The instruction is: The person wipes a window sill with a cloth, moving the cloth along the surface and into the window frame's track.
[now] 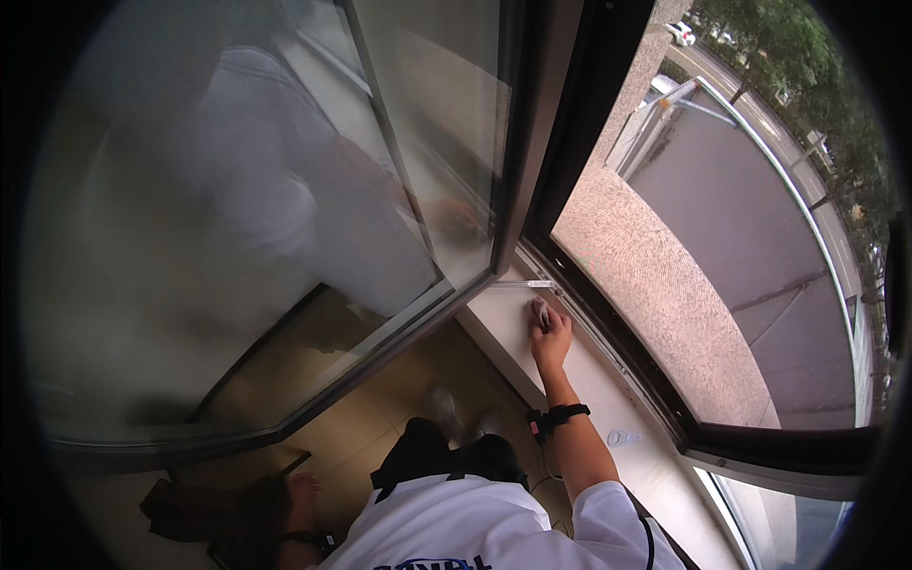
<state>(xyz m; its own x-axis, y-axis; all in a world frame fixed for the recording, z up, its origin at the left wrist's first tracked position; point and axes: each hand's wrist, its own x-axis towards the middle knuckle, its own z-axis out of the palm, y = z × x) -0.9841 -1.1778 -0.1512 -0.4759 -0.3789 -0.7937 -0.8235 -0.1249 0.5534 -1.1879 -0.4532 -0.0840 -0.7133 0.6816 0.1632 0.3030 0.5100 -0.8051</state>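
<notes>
My right hand (553,343) presses a crumpled pale cloth (539,311) onto the white windowsill (605,399), close to the inner corner of the window frame (613,342). The fingers are closed around the cloth, which is partly hidden by them. Just beyond it, a metal stay (524,284) runs from the frame to the window sash (377,353), which stands swung inward on my left. My left hand (304,487) hangs low at my side with nothing visible in it, fingers slightly apart, beside a dark brown object (214,506) whose kind is unclear.
The sash's glass pane (178,285) fills the left, with a hazy reflection in it. A small clear plastic piece (621,437) lies on the sill. A thin cable (547,463) hangs below my right wrist. Outside are a stone ledge (641,263), a grey roof (755,214) and trees.
</notes>
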